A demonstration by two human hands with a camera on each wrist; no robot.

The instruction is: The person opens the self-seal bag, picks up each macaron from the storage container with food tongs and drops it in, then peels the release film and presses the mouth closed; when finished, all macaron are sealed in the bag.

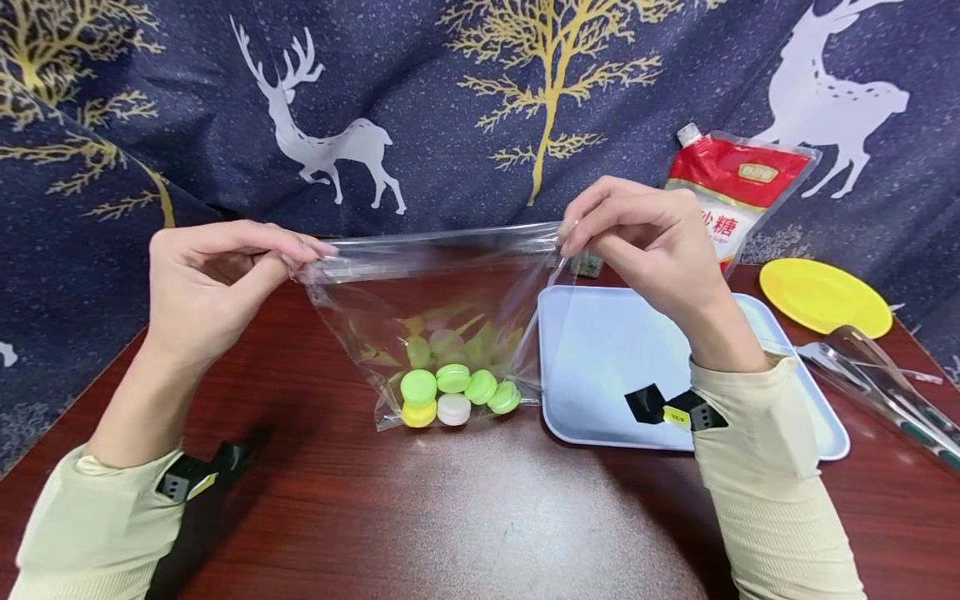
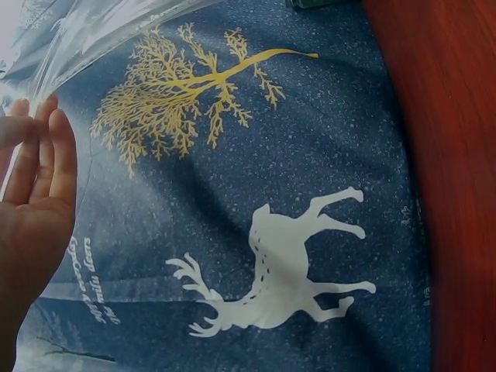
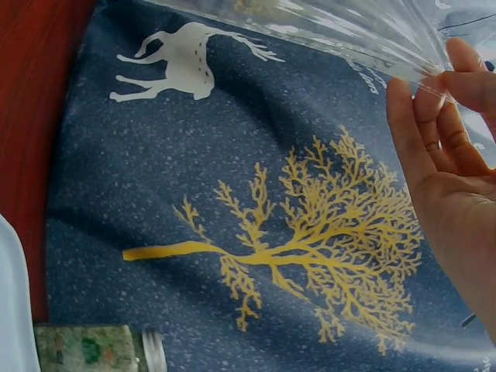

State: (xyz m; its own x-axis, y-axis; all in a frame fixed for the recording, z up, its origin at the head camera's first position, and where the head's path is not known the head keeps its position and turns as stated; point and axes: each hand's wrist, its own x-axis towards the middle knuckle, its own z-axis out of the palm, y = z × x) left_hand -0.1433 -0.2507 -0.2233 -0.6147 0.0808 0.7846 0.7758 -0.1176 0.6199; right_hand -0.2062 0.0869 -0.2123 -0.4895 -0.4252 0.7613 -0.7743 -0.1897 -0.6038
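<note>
A clear plastic bag (image 1: 435, 292) hangs between both hands, its top edge stretched wide. My left hand (image 1: 213, 283) pinches the left top corner between thumb and fingers. At the opposite corner my right hand (image 1: 645, 242) pinches the plastic the same way. Inside, along the bottom of the bag, lie several green macarons (image 1: 418, 387), a yellow macaron (image 1: 418, 414) and a white macaron (image 1: 453, 409). In the left wrist view the left hand (image 2: 39, 186) shows at the left edge; the right wrist view has the right hand (image 3: 449, 147) holding the bag's rim (image 3: 341, 50).
A pale blue tray (image 1: 600, 425) is to the right, partly behind the right arm. Beyond it are a yellow plate (image 1: 825, 296), metal tongs (image 1: 885, 387) and a red-and-white sugar pouch (image 1: 738, 179). A small jar (image 3: 93, 349) stands near the patterned cloth backdrop (image 1: 420, 108).
</note>
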